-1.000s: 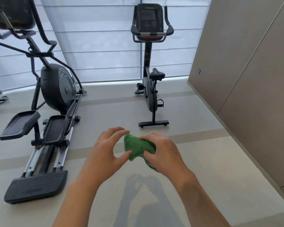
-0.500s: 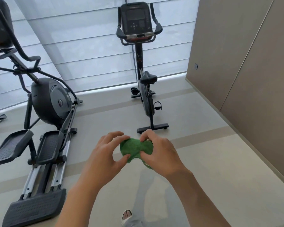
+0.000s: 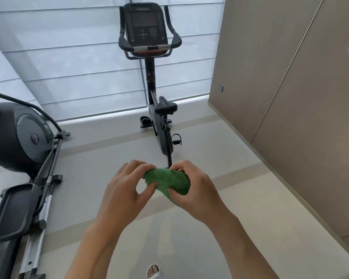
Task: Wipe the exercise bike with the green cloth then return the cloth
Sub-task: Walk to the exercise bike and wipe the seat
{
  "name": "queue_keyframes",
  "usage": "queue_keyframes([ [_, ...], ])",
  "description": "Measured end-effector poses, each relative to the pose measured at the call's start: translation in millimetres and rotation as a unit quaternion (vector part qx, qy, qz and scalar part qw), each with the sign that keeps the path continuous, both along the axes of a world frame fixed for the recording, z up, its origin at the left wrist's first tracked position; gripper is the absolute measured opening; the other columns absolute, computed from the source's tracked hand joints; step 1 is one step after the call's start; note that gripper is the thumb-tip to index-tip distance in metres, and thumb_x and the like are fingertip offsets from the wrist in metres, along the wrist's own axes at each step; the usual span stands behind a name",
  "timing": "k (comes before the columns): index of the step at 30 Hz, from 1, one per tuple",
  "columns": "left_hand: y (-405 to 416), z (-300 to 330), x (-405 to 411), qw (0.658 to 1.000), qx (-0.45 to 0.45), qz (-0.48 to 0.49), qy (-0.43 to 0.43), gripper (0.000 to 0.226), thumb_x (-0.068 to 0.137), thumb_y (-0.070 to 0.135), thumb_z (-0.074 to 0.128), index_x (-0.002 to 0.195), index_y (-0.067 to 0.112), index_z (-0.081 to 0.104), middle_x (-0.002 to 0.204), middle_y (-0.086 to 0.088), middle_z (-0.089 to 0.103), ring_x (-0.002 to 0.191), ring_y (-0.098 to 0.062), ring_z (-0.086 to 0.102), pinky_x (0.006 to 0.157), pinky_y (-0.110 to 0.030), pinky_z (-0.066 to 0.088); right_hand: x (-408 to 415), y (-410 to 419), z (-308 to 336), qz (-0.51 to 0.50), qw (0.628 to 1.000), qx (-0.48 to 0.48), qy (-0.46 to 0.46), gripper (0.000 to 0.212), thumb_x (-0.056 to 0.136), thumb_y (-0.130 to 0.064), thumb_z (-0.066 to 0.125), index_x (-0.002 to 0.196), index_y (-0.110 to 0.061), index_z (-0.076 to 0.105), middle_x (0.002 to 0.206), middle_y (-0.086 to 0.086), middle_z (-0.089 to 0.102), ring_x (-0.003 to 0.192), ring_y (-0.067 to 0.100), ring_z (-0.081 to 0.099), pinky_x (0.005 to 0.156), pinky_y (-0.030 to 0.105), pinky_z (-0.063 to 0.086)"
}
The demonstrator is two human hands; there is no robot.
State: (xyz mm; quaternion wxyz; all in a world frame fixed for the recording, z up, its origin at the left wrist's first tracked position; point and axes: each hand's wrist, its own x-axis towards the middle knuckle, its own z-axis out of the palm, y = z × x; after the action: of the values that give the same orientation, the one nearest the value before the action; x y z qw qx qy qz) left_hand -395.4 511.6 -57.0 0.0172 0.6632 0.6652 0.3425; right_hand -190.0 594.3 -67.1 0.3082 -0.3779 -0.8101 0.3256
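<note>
A black exercise bike (image 3: 158, 121) stands straight ahead by the window, its console (image 3: 145, 29) at the top and its saddle (image 3: 165, 106) below. I hold a bunched green cloth (image 3: 169, 181) in front of me, over the bike's rear foot. My left hand (image 3: 127, 190) pinches the cloth's left end between thumb and fingers. My right hand (image 3: 195, 190) grips its right side, fingers curled round it. Part of the cloth is hidden under my right hand.
A black elliptical trainer (image 3: 22, 150) fills the left side, its pedals and rails reaching toward me. A beige panelled wall (image 3: 290, 97) runs along the right. White blinds (image 3: 79, 67) cover the window behind. A foot (image 3: 152, 271) shows at the bottom edge.
The bike has come closer and nearer the middle of the view. My hands have drawn together on the cloth, the left now pinching its end.
</note>
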Motion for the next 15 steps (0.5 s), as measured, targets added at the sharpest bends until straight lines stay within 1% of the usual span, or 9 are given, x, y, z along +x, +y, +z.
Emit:
queue_keyframes([
  [2,23,3,-22,1.000,0.007,0.001,0.002,0.034,0.089,0.026,0.081,0.119,0.030,0.066,0.111,0.021,0.058,0.101,-0.006,0.056,0.082,-0.022,0.048,-21,20,2,0.006,1.000,0.029,-0.009,0.050,0.083,-0.036,0.083,0.126,-0.038,0.057,0.119,-0.022,0.058,0.110,0.003,0.058,0.088,0.022,0.052],
  [3,35,4,-33,1.000,0.009,0.003,0.003,0.034,0.088,0.026,0.081,0.119,0.029,0.066,0.110,0.020,0.059,0.100,-0.007,0.056,0.080,-0.024,0.050,-32,29,3,0.008,0.999,0.042,-0.012,0.052,0.084,-0.037,0.083,0.129,-0.036,0.057,0.124,-0.021,0.056,0.115,0.003,0.056,0.093,0.023,0.052],
  [6,68,5,-64,1.000,0.014,0.005,0.005,0.033,0.087,0.025,0.082,0.116,0.028,0.068,0.104,0.017,0.060,0.093,-0.009,0.056,0.074,-0.030,0.053,-67,56,4,-0.007,0.996,0.080,-0.025,0.054,0.085,-0.035,0.084,0.133,-0.030,0.059,0.131,-0.016,0.055,0.121,0.007,0.053,0.101,0.034,0.051],
  [8,86,5,-82,1.000,0.018,-0.001,0.004,0.029,0.087,0.024,0.082,0.113,0.026,0.069,0.099,0.016,0.060,0.088,-0.011,0.055,0.071,-0.031,0.052,-89,71,3,-0.022,0.993,0.108,-0.032,0.055,0.084,-0.031,0.084,0.134,-0.027,0.060,0.133,-0.014,0.054,0.121,0.010,0.053,0.102,0.039,0.050],
  [10,101,5,-97,1.000,0.023,-0.005,0.001,0.027,0.087,0.025,0.083,0.111,0.024,0.071,0.097,0.015,0.060,0.086,-0.010,0.054,0.070,-0.029,0.050,-110,84,2,-0.032,0.989,0.137,-0.036,0.057,0.082,-0.029,0.084,0.134,-0.027,0.060,0.132,-0.014,0.054,0.120,0.011,0.054,0.102,0.040,0.049],
  [13,119,8,-112,1.000,0.021,-0.010,-0.015,0.024,0.088,0.026,0.081,0.110,0.024,0.071,0.096,0.017,0.060,0.087,-0.008,0.053,0.073,-0.027,0.048,-136,100,-1,-0.044,0.985,0.165,-0.030,0.055,0.082,-0.029,0.085,0.132,-0.025,0.062,0.129,-0.012,0.057,0.116,0.012,0.056,0.099,0.038,0.051],
  [15,129,11,-118,0.999,0.019,-0.012,-0.023,0.022,0.089,0.028,0.077,0.110,0.025,0.070,0.095,0.019,0.057,0.087,-0.006,0.052,0.074,-0.025,0.045,-145,112,-3,-0.048,0.983,0.176,-0.020,0.047,0.086,-0.026,0.084,0.129,-0.022,0.065,0.125,-0.012,0.062,0.112,0.010,0.059,0.096,0.038,0.052],
])
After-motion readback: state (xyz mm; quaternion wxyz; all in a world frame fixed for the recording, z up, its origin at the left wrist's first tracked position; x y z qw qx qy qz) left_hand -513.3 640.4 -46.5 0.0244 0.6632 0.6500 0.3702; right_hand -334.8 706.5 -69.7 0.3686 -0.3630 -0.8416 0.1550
